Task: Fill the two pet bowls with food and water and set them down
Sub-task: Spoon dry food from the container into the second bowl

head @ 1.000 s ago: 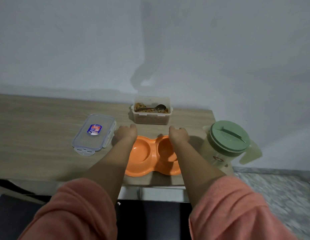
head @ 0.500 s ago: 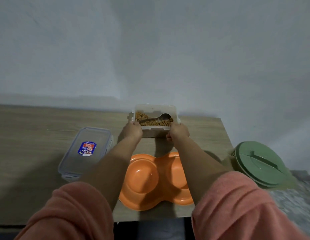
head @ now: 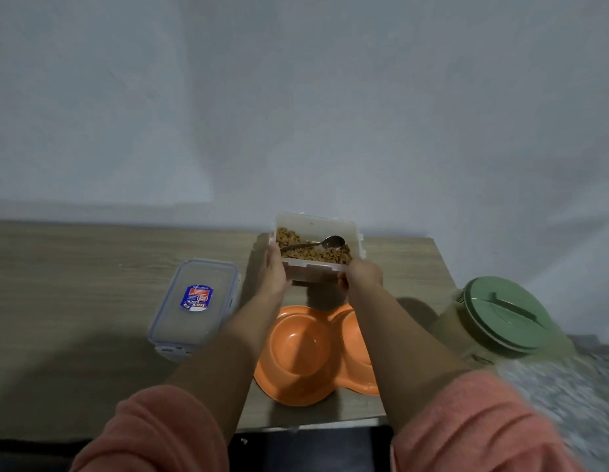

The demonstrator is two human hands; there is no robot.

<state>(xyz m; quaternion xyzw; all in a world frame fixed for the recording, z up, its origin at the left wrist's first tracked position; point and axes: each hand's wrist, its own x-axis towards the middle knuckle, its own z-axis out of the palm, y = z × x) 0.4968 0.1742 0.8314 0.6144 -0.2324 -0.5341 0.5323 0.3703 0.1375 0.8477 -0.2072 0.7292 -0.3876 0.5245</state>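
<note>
The orange double bowl (head: 309,352) lies flat on the wooden table (head: 74,267) near its front edge, at about six o'clock from the food box, and both of its hollows look bare. The person's forearms cross above it, the right one hiding part of the right hollow.

At twelve o'clock from the bowl, the clear food box (head: 318,247) is held between the two hands. The left hand (head: 274,272) presses flat against the box's left end, fingers stretched along the wall. The right hand (head: 362,275) is curled around the near right corner, its fingers wrapped under the rim. The box looks tipped slightly toward the person; whether it touches the table cannot be told. Brown pet food (head: 313,252) lies inside, with a metal spoon (head: 325,242) resting on it, bowl end pointing to three o'clock.

At nine o'clock from the bowl, just beside the left forearm, the box's clear lid (head: 195,306) rests on the table with a blue and red label on top. At three o'clock stands a pale pitcher with a green lid (head: 500,315), at the table's right end. Both sleeves (head: 153,434) are salmon pink.
</note>
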